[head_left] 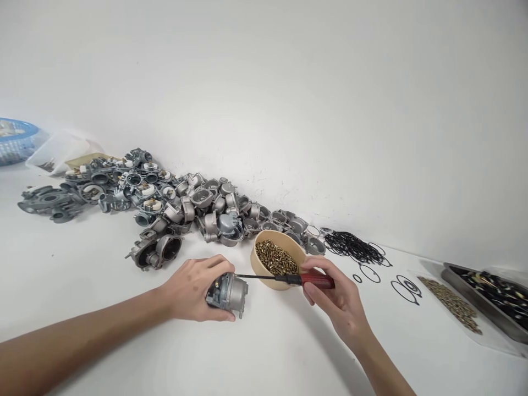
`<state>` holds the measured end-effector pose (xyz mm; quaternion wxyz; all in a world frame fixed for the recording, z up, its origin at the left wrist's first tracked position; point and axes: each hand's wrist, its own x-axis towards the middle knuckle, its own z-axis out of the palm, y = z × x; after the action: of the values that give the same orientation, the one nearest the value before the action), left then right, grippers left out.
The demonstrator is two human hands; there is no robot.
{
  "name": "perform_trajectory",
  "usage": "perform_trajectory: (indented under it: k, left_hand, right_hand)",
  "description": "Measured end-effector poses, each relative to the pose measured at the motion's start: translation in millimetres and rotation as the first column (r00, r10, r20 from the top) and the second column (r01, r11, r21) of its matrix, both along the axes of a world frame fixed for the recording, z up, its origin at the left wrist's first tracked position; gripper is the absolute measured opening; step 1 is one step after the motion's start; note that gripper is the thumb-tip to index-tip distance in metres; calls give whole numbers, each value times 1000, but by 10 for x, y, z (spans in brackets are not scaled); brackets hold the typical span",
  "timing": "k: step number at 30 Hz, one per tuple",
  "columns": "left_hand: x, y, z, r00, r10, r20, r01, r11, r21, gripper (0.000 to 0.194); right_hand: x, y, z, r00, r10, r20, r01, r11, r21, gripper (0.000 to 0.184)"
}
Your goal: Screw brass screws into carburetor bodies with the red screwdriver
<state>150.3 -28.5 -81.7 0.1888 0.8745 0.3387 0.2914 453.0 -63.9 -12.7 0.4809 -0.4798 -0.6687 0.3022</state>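
My left hand (pixel 198 289) is wrapped round a grey metal carburetor (pixel 236 292), which lies on its side with its bowl end facing right. In my right hand (pixel 336 291) is a screwdriver (pixel 315 279) with a red handle and a dark shaft. The shaft points left, nearly level, and its tip meets the upper edge of the carburetor near my left fingers. Whether a screw sits at the tip is too small to tell. Just behind the shaft stands a round tan bowl (pixel 258 258) full of brass-coloured screws (pixel 277 257).
A long heap of carburetor bodies (pixel 136 181) and float bowls (pixel 210 201) runs along the wall. Black rubber rings (pixel 355 247) lie to the right, beside loose brass-coloured parts (pixel 451 302) and a metal tray (pixel 487 302). A blue basket (pixel 18 146) stands far left.
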Motion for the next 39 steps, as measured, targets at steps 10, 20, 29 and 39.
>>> perform_trajectory:
  k: [10,20,29,39]
  left_hand:
    - [-6,2,-6,1000,5,-2,-5,1000,1,60]
    - [-11,-11,-1,1000,4,5,-4,1000,9,60]
    - [-2,-1,-14,999,32,8,-32,999,10,60]
    - [-13,-9,-22,1000,22,22,-23,998,65,56]
  right_hand:
    - [11,10,-38,1000,5,31,-6,1000,17,30]
    - [18,25,-50,997,-58,60,62,996,-68,42]
    - [40,27,-60,995,-7,104,20,992,-124,37]
    - [158,63,-18,960,154,232,-167,985,38,22]
